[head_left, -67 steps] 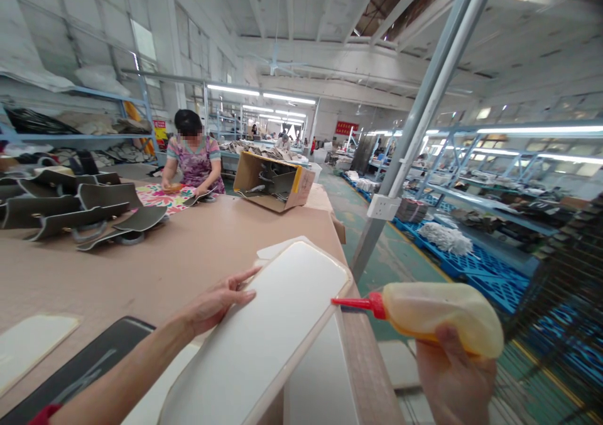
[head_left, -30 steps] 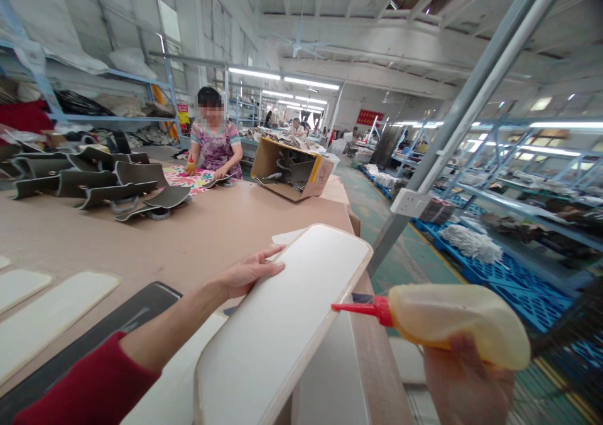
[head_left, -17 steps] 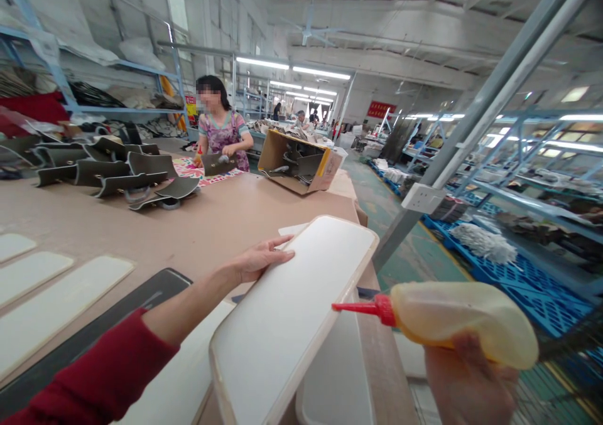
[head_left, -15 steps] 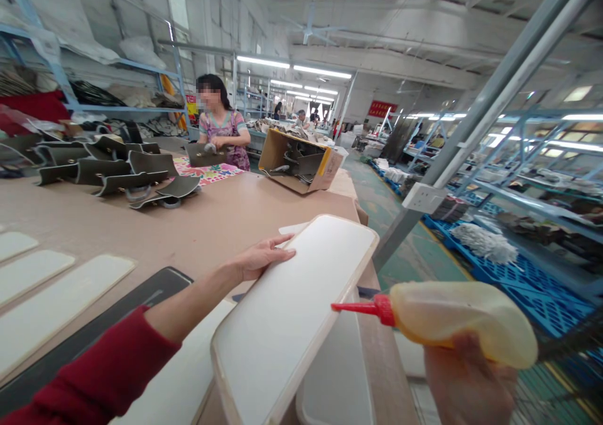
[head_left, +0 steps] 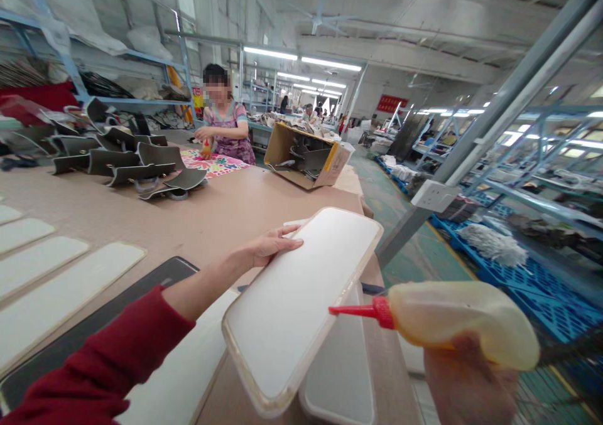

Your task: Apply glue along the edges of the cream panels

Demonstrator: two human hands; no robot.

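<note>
The left hand, in the middle of the frame, is closed on the far left edge of a white panel, thumb over the face and the other fingers mostly hidden beneath. The right hand, at lower right, is wrapped around a squeeze bottle of amber liquid. The bottle's red nozzle points left, its tip at the panel's right edge; whether it touches is hard to tell. The panel is tilted in the lower middle of the frame, above the worktop and partly over another pale panel.

Against the earliest frame, the nozzle has gone from close by the panel's far right corner to about halfway down that side, and the panel's near end now shows. More white panels have come into view at left, beside a dark slab. At upper left, a co-worker, who held up a dark piece half a second ago, now has a hand on a small bottle over a flowered cloth.
</note>
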